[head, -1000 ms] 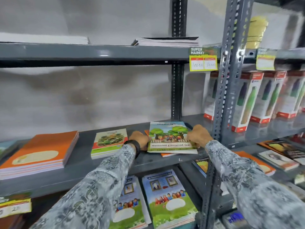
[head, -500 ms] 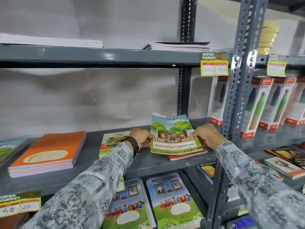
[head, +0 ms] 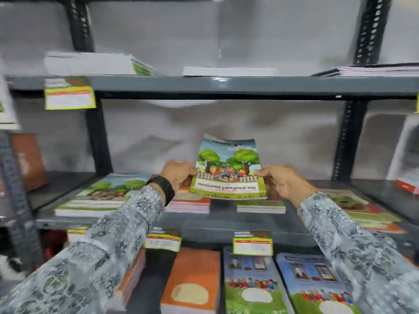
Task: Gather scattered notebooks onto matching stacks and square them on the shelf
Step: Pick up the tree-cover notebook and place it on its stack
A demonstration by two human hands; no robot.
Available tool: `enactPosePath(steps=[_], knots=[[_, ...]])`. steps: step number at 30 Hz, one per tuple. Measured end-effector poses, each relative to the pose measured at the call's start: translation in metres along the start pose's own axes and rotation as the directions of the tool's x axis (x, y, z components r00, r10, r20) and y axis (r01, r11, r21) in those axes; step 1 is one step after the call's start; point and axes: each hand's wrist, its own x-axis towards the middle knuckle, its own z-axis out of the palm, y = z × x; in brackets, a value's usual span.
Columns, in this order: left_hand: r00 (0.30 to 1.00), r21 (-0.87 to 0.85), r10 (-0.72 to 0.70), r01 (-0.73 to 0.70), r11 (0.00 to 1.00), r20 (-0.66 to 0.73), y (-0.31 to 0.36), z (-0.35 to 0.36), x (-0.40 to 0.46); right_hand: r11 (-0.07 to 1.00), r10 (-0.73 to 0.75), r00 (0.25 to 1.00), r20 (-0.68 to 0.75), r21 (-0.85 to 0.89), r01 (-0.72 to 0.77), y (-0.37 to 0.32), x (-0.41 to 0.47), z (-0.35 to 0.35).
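Note:
A small stack of tree-cover notebooks (head: 227, 171) is held tilted up above the grey middle shelf (head: 222, 219). My left hand (head: 179, 175) grips its left edge and my right hand (head: 281, 181) grips its right edge. To the left on the same shelf lies a matching tree-cover stack (head: 99, 197). Below the held notebooks sit an orange stack (head: 190, 203) and a green-edged stack (head: 260, 206), both partly hidden by my hands. Another mixed pile (head: 360, 209) lies at the right.
Dark slotted uprights (head: 347, 139) frame the bay. White-edged stacks (head: 229, 70) rest on the upper shelf, with a yellow price tag (head: 69, 96) on its lip. The lower shelf holds orange (head: 192, 279) and blue-green notebooks (head: 251, 282). Boxes (head: 408, 184) stand far right.
Both hands have lifted the tree-cover notebooks off the pile and carried them left along the shelf, tilted more upright. The view has swung left, so the matching stack now shows.

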Motion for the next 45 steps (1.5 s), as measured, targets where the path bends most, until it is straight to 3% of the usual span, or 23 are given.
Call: enactPosePath(steps=[7, 12, 19, 24, 28, 35, 40, 45], knots=[[0.982, 0.124, 0.028, -0.004, 0.992, -0.187, -0.011, -0.175, 0.004, 0.998, 0.015, 0.993, 0.115, 0.056, -0.022, 0.025, -0.015, 0.177], [0.935, 0.562, 0.152, 0.058, 0.825, -0.32, -0.017, -0.272, 0.021, 0.993, 0.1, 0.969, 0.227, 0.042, -0.112, 0.039, -0.023, 0.29], [0.922, 0.654, 0.108, 0.177, 0.735, -0.371, -0.043, -0.33, 0.065, 0.993, 0.107, 0.989, 0.099, -0.053, -0.102, 0.059, -0.003, 0.375], [0.934, 0.635, 0.081, 0.172, 0.754, -0.348, -0.067, -0.343, 0.076, 0.987, 0.099, 0.995, 0.028, -0.133, -0.095, 0.072, 0.014, 0.394], [0.937, 0.628, 0.065, 0.178, 0.758, -0.344, -0.08, -0.345, 0.078, 0.926, -0.008, 0.996, -0.085, -0.377, -0.025, 0.08, 0.013, 0.396], [0.908, 0.65, 0.112, 0.198, 0.734, -0.403, -0.07, -0.339, 0.061, 0.867, -0.084, 0.996, -0.012, -0.494, 0.067, 0.081, 0.013, 0.397], [0.897, 0.752, 0.36, -0.049, 0.658, -0.257, -0.036, -0.277, 0.038, 0.794, -0.325, 0.943, 0.074, -0.52, 0.315, 0.055, -0.003, 0.359], [0.886, 0.639, 0.459, -0.316, 0.701, -0.066, -0.011, -0.164, 0.031, 0.737, -0.574, 0.819, 0.003, -0.434, 0.518, 0.028, -0.014, 0.259]])
